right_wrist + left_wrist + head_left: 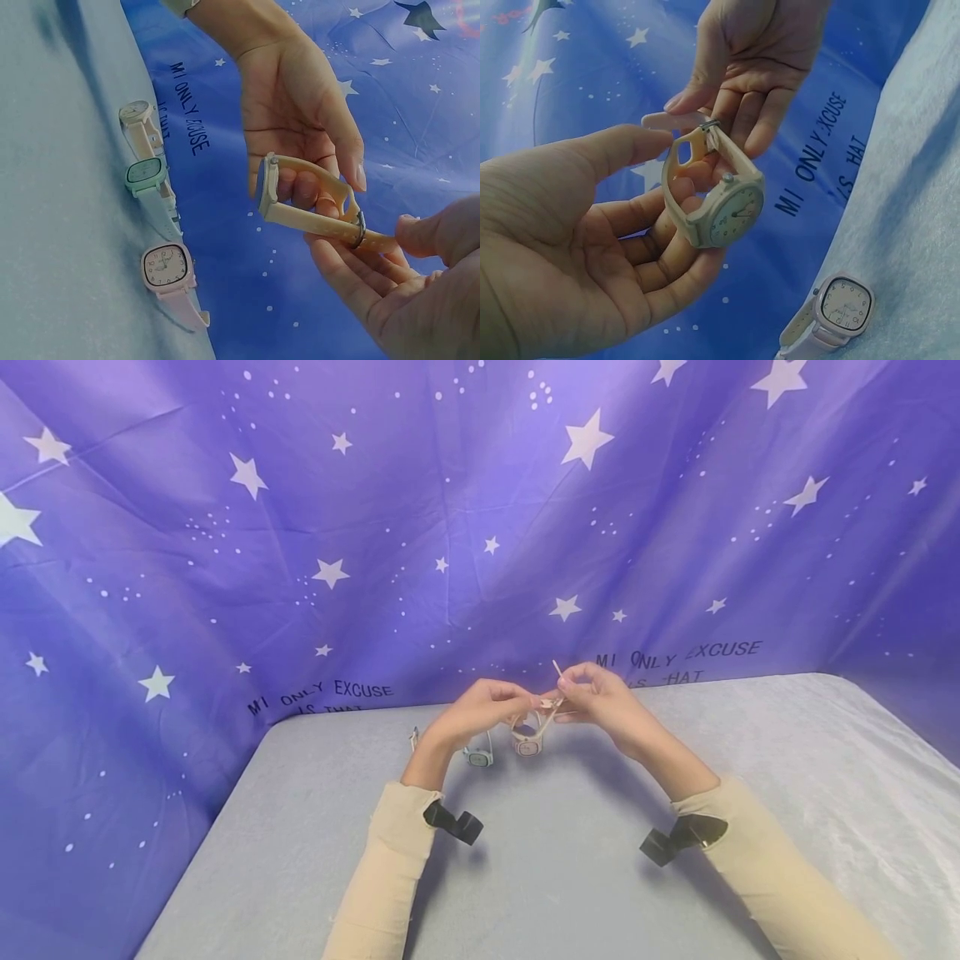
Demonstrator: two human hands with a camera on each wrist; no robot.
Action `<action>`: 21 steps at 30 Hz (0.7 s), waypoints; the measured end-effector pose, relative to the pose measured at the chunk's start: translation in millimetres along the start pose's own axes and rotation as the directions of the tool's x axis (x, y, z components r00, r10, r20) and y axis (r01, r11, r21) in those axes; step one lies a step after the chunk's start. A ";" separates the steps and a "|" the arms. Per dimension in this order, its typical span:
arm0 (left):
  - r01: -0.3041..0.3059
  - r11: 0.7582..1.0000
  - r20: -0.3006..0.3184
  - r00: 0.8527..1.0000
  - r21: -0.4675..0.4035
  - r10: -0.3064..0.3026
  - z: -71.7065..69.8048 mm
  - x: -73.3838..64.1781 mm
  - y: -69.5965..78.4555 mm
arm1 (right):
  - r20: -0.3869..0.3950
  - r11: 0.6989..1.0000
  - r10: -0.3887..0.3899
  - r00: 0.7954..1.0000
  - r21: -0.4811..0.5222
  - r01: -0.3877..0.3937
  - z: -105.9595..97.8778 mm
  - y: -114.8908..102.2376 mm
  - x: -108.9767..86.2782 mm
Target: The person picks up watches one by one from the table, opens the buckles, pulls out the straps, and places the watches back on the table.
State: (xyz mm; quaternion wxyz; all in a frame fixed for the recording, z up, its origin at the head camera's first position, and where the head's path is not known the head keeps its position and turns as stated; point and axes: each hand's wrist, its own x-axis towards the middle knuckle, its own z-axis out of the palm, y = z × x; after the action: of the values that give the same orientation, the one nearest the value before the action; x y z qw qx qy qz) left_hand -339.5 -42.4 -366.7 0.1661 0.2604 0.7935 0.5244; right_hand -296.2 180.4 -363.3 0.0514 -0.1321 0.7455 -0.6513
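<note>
Both hands hold a cream wristwatch [731, 214] with a round dial, up off the table. Its strap forms a loop, and the strap's tip passes through the metal buckle [361, 229]. My left hand [487, 706] has its thumb at the strap's buckle end [694, 154], with its fingers curled behind the watch. My right hand [603, 702] pinches the strap tip [377, 241] between thumb and fingers just beyond the buckle. In the head view the fingers cover much of the held watch.
Near the table's far edge lie a pink square-faced watch [166, 268], a mint green watch [145, 172] and a cream watch [136, 112]. A pale cloth covers the table [555, 877]. Behind it hangs a purple-blue curtain [480, 468] printed with stars.
</note>
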 end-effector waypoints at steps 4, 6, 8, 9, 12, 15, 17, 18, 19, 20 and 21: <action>-0.011 1.000 -0.001 1.000 -0.008 0.011 0.5 1.4 -0.7 | -0.006 1.000 -0.020 1.000 -0.001 0.020 0.6 0.2 0.4; -0.017 1.000 -0.008 1.000 -0.013 0.016 0.7 1.7 -1.1 | -0.009 1.000 -0.026 1.000 -0.004 0.026 0.9 0.6 0.6; -0.018 1.000 -0.015 1.000 -0.024 0.018 1.3 2.0 -1.1 | -0.010 0.999 -0.031 0.999 -0.010 0.031 1.2 1.0 0.6; -0.018 0.999 -0.018 1.000 -0.029 0.018 1.5 2.1 -1.2 | -0.012 0.999 -0.032 0.999 -0.013 0.032 1.3 1.2 0.7; -0.013 0.999 -0.022 1.000 -0.051 0.011 2.8 3.1 -0.8 | -0.014 0.999 -0.039 0.999 -0.021 0.039 1.3 1.6 1.0; -0.001 0.998 -0.025 1.000 -0.058 0.000 4.0 4.5 -0.4 | -0.016 0.998 -0.051 0.999 -0.031 0.051 1.2 2.2 1.0; 0.008 0.998 -0.028 1.000 -0.059 -0.010 4.7 5.2 -0.1 | -0.018 0.998 -0.059 0.998 -0.039 0.058 1.0 2.6 1.0; 0.013 0.998 -0.029 0.999 -0.060 -0.014 4.9 5.3 0.2 | -0.018 0.997 -0.063 0.998 -0.042 0.062 1.0 2.9 1.1; 0.016 0.998 -0.030 0.999 -0.062 -0.018 5.1 5.4 0.4 | -0.019 0.997 -0.066 0.998 -0.045 0.065 1.0 3.2 1.2; 0.021 0.998 -0.030 0.999 -0.064 -0.023 5.3 5.5 0.3 | -0.019 0.997 -0.068 0.998 -0.047 0.067 1.0 3.5 1.2; 0.024 0.997 -0.029 0.999 -0.069 -0.027 5.5 5.3 0.4 | -0.021 0.997 -0.068 0.997 -0.048 0.067 1.0 3.7 1.3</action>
State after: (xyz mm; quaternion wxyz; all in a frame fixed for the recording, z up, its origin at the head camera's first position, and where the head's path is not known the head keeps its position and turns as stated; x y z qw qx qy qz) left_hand -340.8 -35.0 -368.4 0.1699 0.2366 0.7806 0.5530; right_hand -297.6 179.5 -367.0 0.0178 -0.1510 0.7562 -0.6364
